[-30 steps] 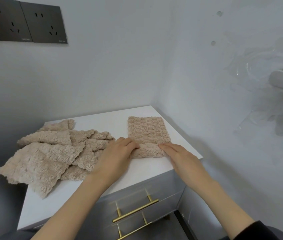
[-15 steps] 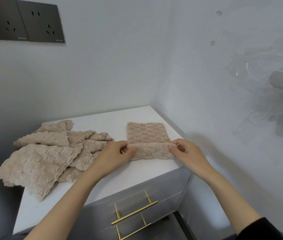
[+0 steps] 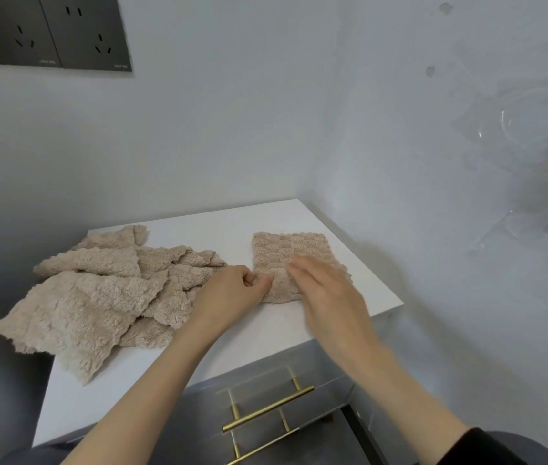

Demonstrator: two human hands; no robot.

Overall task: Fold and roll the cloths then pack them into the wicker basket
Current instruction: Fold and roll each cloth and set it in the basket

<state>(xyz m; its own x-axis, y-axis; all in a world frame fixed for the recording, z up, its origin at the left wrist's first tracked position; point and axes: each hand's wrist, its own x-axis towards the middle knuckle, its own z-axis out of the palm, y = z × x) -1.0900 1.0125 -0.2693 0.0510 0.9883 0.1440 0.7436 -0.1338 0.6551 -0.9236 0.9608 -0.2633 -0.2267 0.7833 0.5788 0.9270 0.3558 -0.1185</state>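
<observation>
A folded beige fluffy cloth (image 3: pixel 282 253) lies as a narrow strip at the right of the white cabinet top (image 3: pixel 232 223), its near end rolled up a little. My left hand (image 3: pixel 232 293) pinches the left end of that roll with curled fingers. My right hand (image 3: pixel 326 293) lies over the right part of the roll with straight fingers and is blurred by motion. A heap of loose beige cloths (image 3: pixel 98 290) covers the left of the top and hangs over its left edge. No wicker basket is in view.
The cabinet stands in a corner, with walls behind and to the right. Below the top are drawers with brass handles (image 3: pixel 265 411). Dark wall sockets (image 3: pixel 47 31) sit at the upper left. A clear plastic fixture (image 3: pixel 534 156) hangs on the right wall.
Both hands rolled the cloth's near end away from me. My right hand then left the roll's right end and swept leftward over the cloth. The left hand stays at the left end.
</observation>
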